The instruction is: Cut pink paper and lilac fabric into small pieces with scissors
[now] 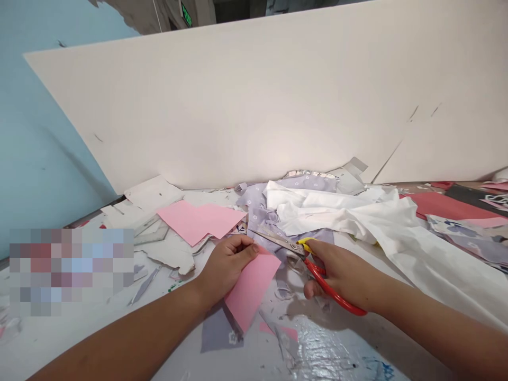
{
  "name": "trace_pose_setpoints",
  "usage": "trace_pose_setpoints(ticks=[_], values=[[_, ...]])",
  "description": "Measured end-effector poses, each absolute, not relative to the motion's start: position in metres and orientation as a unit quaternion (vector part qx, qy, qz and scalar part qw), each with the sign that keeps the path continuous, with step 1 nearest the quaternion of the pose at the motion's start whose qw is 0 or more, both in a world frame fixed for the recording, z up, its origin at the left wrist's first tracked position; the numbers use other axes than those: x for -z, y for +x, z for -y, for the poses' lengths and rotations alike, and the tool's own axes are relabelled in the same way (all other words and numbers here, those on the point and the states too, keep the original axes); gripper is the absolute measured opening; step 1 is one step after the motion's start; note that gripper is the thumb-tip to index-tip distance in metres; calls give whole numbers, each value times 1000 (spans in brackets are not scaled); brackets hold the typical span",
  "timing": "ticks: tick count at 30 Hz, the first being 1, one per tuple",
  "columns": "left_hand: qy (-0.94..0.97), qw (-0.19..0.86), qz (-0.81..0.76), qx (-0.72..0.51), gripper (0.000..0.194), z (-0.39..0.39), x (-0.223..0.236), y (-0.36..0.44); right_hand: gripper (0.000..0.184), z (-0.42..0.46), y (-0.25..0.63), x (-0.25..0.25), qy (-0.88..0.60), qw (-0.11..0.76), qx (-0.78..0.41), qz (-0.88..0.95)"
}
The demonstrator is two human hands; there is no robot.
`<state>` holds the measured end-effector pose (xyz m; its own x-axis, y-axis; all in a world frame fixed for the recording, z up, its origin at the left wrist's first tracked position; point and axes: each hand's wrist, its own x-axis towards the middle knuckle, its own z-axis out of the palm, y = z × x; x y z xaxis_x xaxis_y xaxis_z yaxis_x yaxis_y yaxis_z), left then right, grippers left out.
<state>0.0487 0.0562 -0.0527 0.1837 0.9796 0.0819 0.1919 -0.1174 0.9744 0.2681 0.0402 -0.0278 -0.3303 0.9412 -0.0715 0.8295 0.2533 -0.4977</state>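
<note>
My left hand (228, 262) is closed on a pink sheet of paper (250, 291), holding it by its upper edge just above the table. My right hand (339, 272) grips a pair of scissors (301, 251) with red and yellow handles. The metal blades point left toward the top of the pink sheet and lie close to my left fingertips. Whether the blades touch the paper is unclear.
A larger pink sheet (198, 219) lies behind my left hand. White cloth (337, 211) and lilac patterned cloth (257, 203) are heaped behind the scissors. Red paper (444, 206) lies at right. Scraps litter the white table (79, 338). A tall white board (257, 106) stands behind.
</note>
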Motion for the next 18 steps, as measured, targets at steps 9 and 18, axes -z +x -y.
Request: trace_pose_setpoints(ticks=[9,18], values=[[612,483,-452,-432,24,-57,54,50,23,-40,269,35,-550,102,-218,800],[601,499,-438,-444,18,-57,54,50,23,-41,267,41,-546,120,-265,785]])
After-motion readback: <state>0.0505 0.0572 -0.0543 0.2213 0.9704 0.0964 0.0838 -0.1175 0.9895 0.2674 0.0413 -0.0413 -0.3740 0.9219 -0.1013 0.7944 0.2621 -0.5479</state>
